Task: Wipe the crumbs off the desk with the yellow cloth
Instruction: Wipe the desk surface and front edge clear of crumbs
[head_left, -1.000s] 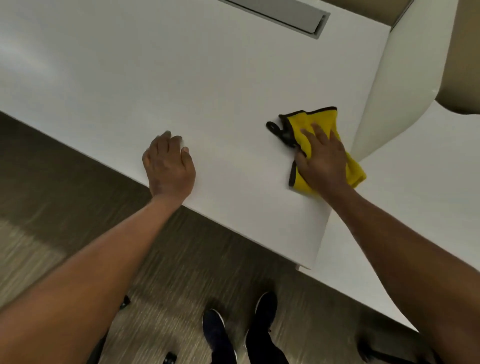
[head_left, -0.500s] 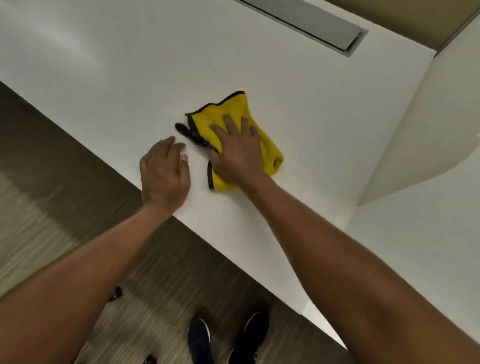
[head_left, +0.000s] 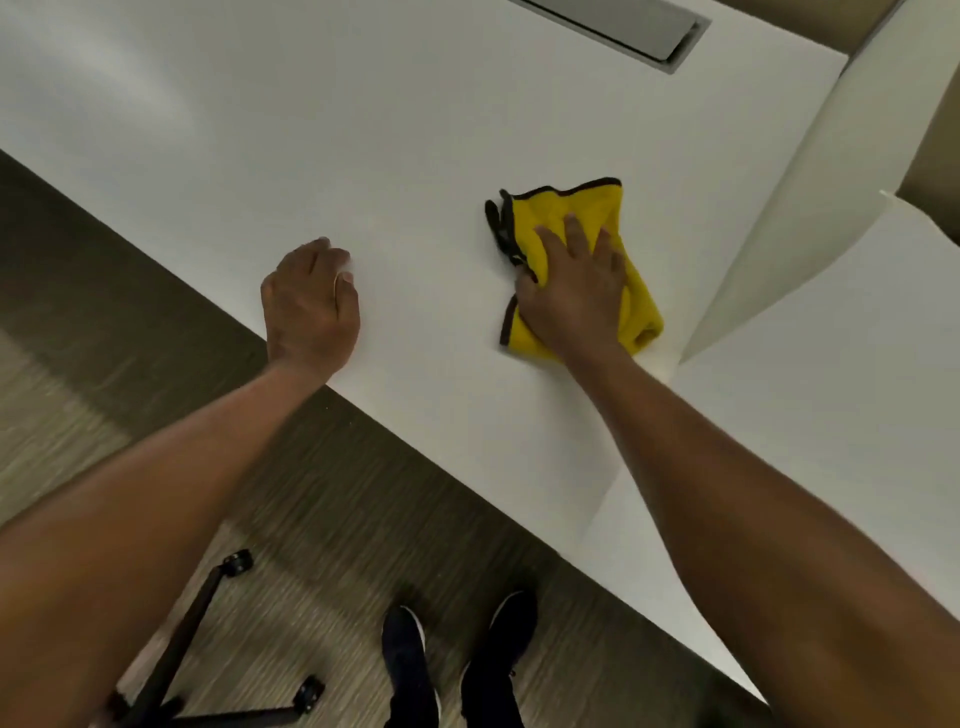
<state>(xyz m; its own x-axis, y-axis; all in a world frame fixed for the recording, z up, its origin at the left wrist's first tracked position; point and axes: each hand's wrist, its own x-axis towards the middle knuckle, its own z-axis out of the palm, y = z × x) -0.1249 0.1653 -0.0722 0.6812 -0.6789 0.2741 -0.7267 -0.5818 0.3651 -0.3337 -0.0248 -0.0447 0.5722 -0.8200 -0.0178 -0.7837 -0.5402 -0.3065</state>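
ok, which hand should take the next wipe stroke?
Right. The right hand is pressed flat on the yellow cloth; the left hand rests on the bare desk near its front edge, apart from the cloth.

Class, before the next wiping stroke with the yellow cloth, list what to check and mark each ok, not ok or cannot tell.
1. Right hand flat on the yellow cloth: ok.
2. Cloth lying on the desk: ok.
3. Left hand clear of the cloth, resting at the desk edge: ok.
4. Path toward the left hand free of objects: ok.
5. Crumbs left on the desk: cannot tell, none visible.
6. Chair base clear of the shoes: ok.
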